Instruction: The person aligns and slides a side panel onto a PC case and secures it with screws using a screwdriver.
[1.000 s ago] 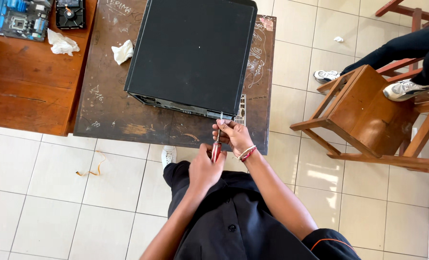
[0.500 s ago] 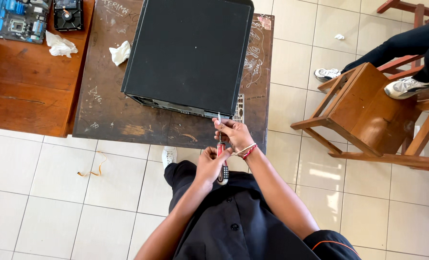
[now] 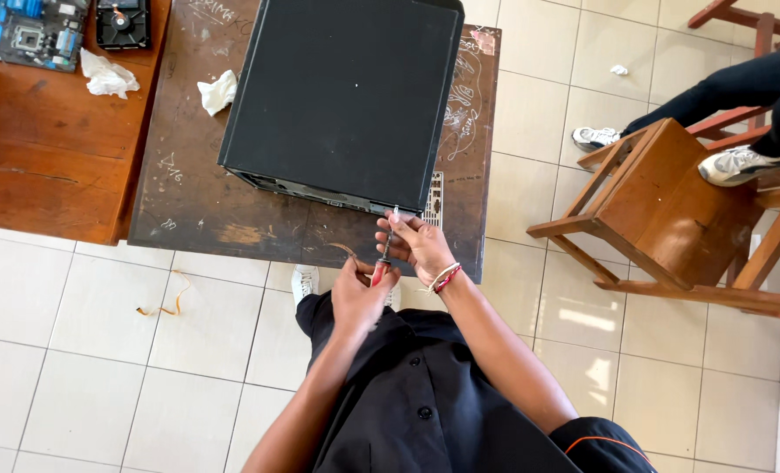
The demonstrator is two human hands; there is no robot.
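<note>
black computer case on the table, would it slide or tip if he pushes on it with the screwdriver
The black computer case lies flat on its broad side, so it probably won't tip. Its bulk suggests weight, so it likely resists sliding on the worn table. The screwdriver pushes near its edge, so it might pivot slightly.

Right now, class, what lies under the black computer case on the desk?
The black computer case rests on a dark scratched desk, whose bare top shows around it. A metal panel shows at its near corner. Whatever lies directly beneath the case is covered and cannot be seen.
</note>
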